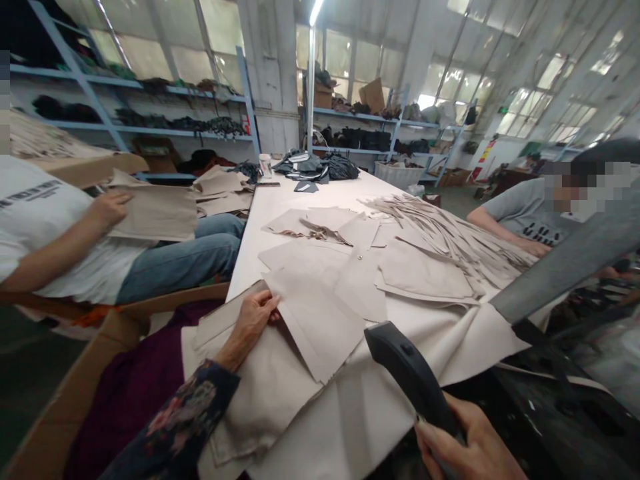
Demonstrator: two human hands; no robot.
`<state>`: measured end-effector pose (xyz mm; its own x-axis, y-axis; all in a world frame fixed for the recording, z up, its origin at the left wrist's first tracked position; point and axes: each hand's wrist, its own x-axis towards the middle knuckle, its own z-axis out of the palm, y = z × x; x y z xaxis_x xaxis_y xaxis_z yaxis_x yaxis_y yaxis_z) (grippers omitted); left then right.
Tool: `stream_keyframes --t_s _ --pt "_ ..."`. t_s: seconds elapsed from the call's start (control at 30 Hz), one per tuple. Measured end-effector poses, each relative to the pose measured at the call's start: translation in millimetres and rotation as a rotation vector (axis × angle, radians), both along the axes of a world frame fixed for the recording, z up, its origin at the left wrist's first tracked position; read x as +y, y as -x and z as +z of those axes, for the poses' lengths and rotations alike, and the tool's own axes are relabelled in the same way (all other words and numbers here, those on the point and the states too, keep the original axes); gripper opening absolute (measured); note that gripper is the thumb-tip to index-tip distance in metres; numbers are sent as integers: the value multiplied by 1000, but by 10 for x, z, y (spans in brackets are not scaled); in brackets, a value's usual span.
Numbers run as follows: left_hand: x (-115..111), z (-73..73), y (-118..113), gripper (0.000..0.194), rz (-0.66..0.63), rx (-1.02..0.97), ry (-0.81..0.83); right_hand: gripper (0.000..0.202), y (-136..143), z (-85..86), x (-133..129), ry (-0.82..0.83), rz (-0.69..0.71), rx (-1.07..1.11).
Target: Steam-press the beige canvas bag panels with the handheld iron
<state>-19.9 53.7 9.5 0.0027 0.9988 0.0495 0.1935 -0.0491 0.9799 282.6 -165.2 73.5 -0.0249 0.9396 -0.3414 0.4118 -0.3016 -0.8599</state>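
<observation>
My left hand, below a floral dark sleeve, is closed on the edge of a beige fabric panel. More beige cloth lies under that hand and hangs over the table's near edge. At the lower right my right hand is wrapped round the handle of a black electric clipper. Its head points up and left, close to the panel's right corner; whether they touch I cannot tell. Further beige panels lie flat on the white table.
A cardboard box with purple cloth stands left of the table. A seated person holds a beige piece there. Another person sits at right behind a grey slanted post. Long beige strips and dark pieces lie farther back.
</observation>
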Motion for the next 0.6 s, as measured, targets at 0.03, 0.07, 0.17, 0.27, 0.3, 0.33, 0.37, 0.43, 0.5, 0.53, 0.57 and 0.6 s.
stream_keyframes --t_s 0.03,0.07,0.17,0.27,0.3,0.33,0.37,0.43,0.5,0.53,0.57,0.6 --pt "-70 -7 29 28 -8 -10 -3 29 43 -1 19 -5 9 2" --pt "-140 -13 46 28 -28 -14 -9 27 89 5 37 -7 15 -2" --pt "-334 -24 53 28 -142 4 -41 22 245 76 105 7 37 -1" --pt "-459 -41 52 30 -232 48 -83 17 413 190 215 -4 79 70" --pt "-481 -49 58 30 -243 66 -97 16 466 222 265 -13 82 101" --pt "-495 -57 68 30 -251 83 -108 15 517 247 321 -24 86 128" --pt "-504 -65 80 30 -257 98 -118 16 565 264 383 -37 89 148" --pt "-518 -76 106 30 -284 118 -138 18 656 277 525 -64 94 165" --pt "-538 -86 125 31 -326 128 -158 19 748 276 687 -89 95 171" --pt "-554 -93 130 31 -349 135 -172 19 796 276 774 -98 88 176" --pt "-572 -102 130 32 -372 148 -187 19 843 279 861 -107 78 182" --pt "-591 -113 127 33 -389 166 -206 20 889 286 946 -112 69 186"
